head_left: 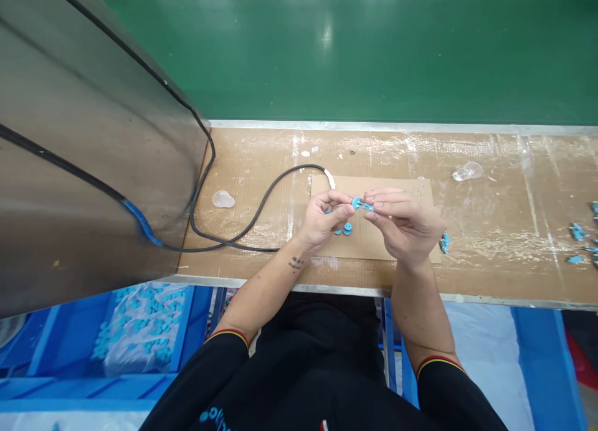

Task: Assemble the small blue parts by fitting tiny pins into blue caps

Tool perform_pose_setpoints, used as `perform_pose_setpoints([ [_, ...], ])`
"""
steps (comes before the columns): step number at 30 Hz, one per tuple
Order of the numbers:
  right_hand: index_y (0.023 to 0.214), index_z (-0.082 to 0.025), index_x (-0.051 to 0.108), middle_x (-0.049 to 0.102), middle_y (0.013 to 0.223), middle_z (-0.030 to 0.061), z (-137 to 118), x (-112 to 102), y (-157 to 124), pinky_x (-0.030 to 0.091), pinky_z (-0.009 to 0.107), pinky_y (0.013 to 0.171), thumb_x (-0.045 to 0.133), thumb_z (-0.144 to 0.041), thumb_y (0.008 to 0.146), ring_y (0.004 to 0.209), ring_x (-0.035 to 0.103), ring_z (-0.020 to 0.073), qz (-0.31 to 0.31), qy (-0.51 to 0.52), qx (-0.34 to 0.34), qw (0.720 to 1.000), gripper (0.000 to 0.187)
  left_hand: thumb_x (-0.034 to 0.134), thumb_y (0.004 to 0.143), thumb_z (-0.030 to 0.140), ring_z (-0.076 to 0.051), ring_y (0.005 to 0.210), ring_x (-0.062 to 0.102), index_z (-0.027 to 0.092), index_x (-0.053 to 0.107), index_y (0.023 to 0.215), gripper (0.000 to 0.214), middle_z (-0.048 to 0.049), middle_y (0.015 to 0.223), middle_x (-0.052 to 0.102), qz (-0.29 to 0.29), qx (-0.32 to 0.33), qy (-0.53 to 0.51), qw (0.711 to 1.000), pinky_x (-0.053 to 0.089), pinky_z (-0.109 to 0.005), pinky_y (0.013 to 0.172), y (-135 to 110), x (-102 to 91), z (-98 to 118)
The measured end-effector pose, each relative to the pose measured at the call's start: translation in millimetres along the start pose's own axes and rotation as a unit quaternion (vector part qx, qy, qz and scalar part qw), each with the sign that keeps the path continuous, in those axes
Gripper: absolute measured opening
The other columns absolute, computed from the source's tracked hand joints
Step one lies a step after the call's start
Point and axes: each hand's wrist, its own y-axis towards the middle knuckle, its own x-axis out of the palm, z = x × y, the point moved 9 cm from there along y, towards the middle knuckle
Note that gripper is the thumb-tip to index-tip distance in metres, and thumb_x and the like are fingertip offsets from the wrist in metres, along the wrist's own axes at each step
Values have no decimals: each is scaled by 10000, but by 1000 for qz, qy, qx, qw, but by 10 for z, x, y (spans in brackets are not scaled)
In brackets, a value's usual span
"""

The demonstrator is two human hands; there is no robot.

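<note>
Above a flat cardboard sheet (369, 249), both my hands meet at one small light-blue plastic part (362, 204) with a round end. My left hand (326, 216) pinches the round end between thumb and fingers. The thumb and fingertips of my right hand (404, 220) close on the part's other end. Just below my left fingers, small blue round pieces (347, 228) sit on the cardboard; some are partly hidden by the hand. Another blue part (445, 241) lies by the sheet's right edge, close to my right wrist.
A black cable (261, 207) loops across the bench from a metal housing (93, 169) at left. Clear plastic pieces (468, 171) and several blue parts (578, 232) lie on the bench. Behind is a green belt (350, 51); blue bins (191, 325) stand below the front edge.
</note>
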Motion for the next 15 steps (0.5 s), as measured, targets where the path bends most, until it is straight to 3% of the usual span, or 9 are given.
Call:
perform_pose_setpoints([
  [6,916,-291,752,822,879,-5,24,-3,-16,716,426,761,833,-248,885,816,811,219,-1,5,15,1000,97,1000,570,560,7,360,334,169,711,676,498,-24,685,773,8,26,41,999,267,-169,355,-8,-14,52],
  [11,847,-283,738,809,839,-3,76,-7,-39,707,438,745,830,-310,891,804,802,223,-1,-16,28,999,106,1008,554,552,8,377,335,185,757,701,468,-33,723,799,16,66,71,995,328,-172,395,-25,-51,87],
  [15,906,-304,761,809,834,-11,4,-37,-48,689,425,712,857,-291,869,812,790,223,9,-32,-16,999,104,991,604,549,0,389,364,183,745,715,454,-47,781,819,9,58,67,996,405,-178,438,-39,-29,74],
])
